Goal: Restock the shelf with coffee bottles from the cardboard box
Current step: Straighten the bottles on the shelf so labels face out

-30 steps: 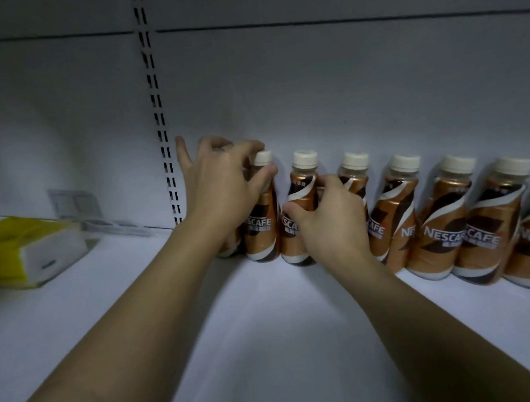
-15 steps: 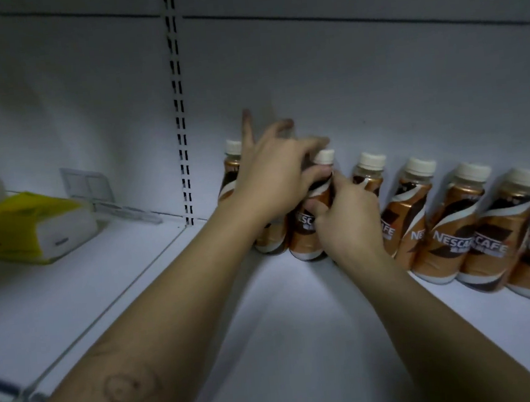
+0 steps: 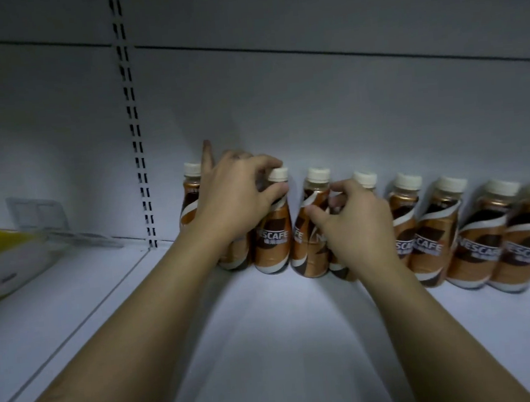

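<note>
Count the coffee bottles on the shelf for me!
8 bottles in one row on the shelf against the back: four around the left hand and right hand, four further right. The hands may hide another.

A shop aisle, judging by the white metal shelf (image 3: 270, 344) with slotted upright (image 3: 134, 132), identical coffee bottles (image 3: 427, 234) lined along its back wall, yellow packaged goods (image 3: 3, 265) left of that upright.

Dim light falls on a pale grey back panel (image 3: 312, 100) crossed by a slotted upright (image 3: 131, 116).
</note>
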A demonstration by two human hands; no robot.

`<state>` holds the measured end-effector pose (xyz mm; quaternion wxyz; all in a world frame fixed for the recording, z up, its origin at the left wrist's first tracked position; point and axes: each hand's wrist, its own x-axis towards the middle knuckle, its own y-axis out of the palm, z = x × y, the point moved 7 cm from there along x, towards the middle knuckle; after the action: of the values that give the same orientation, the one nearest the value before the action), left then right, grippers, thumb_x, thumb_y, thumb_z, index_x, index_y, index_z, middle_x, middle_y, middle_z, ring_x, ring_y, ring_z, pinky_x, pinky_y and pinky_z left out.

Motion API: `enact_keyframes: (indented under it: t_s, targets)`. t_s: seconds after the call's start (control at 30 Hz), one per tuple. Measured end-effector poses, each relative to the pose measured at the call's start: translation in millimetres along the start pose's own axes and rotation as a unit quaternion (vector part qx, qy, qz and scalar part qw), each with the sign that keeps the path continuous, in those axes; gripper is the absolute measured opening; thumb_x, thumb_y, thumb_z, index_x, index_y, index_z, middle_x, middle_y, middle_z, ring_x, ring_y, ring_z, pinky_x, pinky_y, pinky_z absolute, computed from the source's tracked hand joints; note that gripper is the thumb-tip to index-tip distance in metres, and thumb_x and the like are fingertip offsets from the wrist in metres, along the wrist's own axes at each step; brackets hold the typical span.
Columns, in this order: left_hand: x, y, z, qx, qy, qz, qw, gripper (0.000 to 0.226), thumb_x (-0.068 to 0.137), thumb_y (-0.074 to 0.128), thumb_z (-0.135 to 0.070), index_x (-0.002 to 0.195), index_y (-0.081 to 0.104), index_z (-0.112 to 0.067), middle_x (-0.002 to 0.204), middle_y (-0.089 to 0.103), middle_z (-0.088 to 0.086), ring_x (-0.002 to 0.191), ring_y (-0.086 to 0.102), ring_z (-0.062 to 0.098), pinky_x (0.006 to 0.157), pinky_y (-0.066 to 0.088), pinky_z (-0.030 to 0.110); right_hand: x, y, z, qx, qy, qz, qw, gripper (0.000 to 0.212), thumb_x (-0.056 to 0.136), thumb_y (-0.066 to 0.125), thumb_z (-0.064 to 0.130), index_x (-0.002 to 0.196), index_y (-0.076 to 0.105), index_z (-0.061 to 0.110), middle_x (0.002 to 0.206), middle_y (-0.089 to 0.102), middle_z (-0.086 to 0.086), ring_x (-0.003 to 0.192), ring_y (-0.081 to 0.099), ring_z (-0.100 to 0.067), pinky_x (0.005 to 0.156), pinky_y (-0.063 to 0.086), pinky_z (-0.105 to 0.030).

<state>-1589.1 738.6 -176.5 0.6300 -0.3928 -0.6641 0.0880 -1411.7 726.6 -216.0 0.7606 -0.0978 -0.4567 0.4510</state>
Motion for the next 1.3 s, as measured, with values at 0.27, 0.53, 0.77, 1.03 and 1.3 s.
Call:
enact_keyframes:
  t_s: [0.27,0.53,0.77,1.03,1.3]
  targets:
    - [23,13,-59,0.020,0.106,0.066,0.992,0.047,0.088,0.056,-0.047,0.132,0.053,-0.032,0.132,0.058,-0.001,0.125,0.045,0.022,0.112,0.012,0.037,2,13,-6,-0.061,0.008,0.047,0.997,0.038,0.081,0.072,0.041,0.107,0.063,0.016,0.096,0.068,-0.005,0.091,0.063,-0.026,0.069,0.043,-0.030]
    - [24,31,-58,-0.069,0.088,0.173,0.979,0.040,0.092,0.058,-0.021,0.130,0.056,-0.031,0.123,0.058,-0.002,0.107,0.055,0.017,0.092,0.045,0.036,7,16,-10,0.058,0.020,0.112,0.992,0.016,0.086,0.068,0.027,0.096,0.059,0.020,0.086,0.067,-0.001,0.081,0.065,-0.022,0.072,0.056,-0.037]
    - [24,27,-54,-0.079,0.060,0.113,0.989,0.032,0.086,0.063,-0.036,0.118,0.064,-0.028,0.106,0.061,-0.003,0.096,0.057,0.017,0.095,0.044,0.044,8,-1,-8,0.063,-0.019,0.103,0.992,0.022,0.089,0.064,0.017,0.111,0.060,0.015,0.087,0.068,-0.005,0.069,0.067,-0.026,0.068,0.059,-0.045]
    - [20,29,-55,-0.021,0.050,0.039,0.998,0.036,0.088,0.057,-0.045,0.117,0.064,-0.026,0.106,0.062,-0.002,0.095,0.057,0.018,0.097,0.040,0.041,26,-58,-41,0.053,0.043,-0.018,0.997,0.005,0.085,0.069,0.023,0.088,0.068,0.020,0.076,0.069,0.002,0.067,0.067,-0.019,0.070,0.058,-0.040]
    - [17,29,-59,-0.009,0.050,0.021,0.998,0.035,0.088,0.057,-0.044,0.117,0.063,-0.025,0.111,0.062,-0.001,0.100,0.056,0.018,0.098,0.037,0.041,11,-24,-43,-0.009,0.059,0.056,0.997,0.025,0.080,0.074,0.039,0.083,0.065,0.016,0.076,0.068,-0.001,0.072,0.066,-0.018,0.072,0.056,-0.035]
